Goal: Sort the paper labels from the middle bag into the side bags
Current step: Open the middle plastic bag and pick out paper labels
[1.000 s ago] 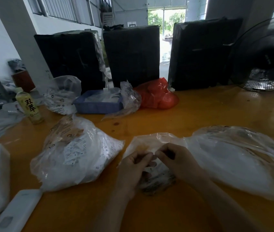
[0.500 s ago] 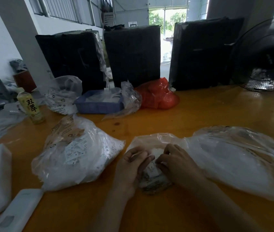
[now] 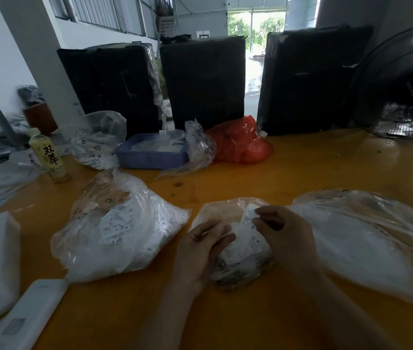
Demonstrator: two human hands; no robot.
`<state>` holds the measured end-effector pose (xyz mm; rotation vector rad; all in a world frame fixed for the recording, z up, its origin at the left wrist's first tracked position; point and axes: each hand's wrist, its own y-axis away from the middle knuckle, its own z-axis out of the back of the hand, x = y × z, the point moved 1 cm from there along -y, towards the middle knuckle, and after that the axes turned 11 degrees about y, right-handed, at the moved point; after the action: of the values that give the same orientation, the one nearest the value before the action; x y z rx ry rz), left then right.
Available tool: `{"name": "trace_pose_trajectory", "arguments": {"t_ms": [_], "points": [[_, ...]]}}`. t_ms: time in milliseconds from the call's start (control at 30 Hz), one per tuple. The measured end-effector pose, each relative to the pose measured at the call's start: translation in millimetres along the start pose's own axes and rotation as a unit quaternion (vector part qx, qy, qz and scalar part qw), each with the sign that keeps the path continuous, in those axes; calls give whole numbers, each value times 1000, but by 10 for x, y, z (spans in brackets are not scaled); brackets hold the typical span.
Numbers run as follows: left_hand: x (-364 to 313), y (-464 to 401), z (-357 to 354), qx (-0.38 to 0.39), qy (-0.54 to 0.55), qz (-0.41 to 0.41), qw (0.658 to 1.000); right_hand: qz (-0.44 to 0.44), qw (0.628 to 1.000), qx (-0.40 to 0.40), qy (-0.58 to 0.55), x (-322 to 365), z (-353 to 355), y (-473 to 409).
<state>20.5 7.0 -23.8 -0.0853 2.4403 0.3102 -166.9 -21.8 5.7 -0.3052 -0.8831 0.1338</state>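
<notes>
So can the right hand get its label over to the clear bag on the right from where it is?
Probably yes: the right hand pinches a label right beside the right bag, nothing between; its opening isn't visible.

On the orange worktop: a drink bottle, blue tray, red bag; behind, three black-wrapped parcels and a fan.

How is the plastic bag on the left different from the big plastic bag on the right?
The left bag shows many small printed white labels through its plastic; the right bag looks hazy, and no separate labels can be made out. The left bag bunches up into a peak; the right bag spreads lower and wider. Both are clear plastic and lie on the orange table, one on each side of the middle bag.
</notes>
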Motion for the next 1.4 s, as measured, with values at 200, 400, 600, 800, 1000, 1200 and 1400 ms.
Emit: {"name": "trace_pose_trajectory", "arguments": {"t_ms": [200, 400, 600, 800, 1000, 1200, 1400], "points": [[20, 27, -23, 13, -38, -2, 999, -18, 986, 46, -157, 36, 8, -21], [18, 50, -48, 33, -69, 11, 997, -22, 976, 62, -209, 50, -7, -4], [30, 68, -40, 51, -105, 12, 993, 8, 988, 59, -141, 48, -57, 13], [32, 62, -37, 42, -104, 7, 994, 38, 996, 35, -73, 32, -98, 20], [30, 82, -54, 58, -125, 13, 990, 39, 994, 12, -97, 17, -110, -4], [19, 76, -55, 19, -92, 8, 996, 81, 996, 27, -4, -23, -115, 22], [23, 88, -74, 14, -138, -20, 990, 93, 994, 50, 35, -24, -150, 36]]}}
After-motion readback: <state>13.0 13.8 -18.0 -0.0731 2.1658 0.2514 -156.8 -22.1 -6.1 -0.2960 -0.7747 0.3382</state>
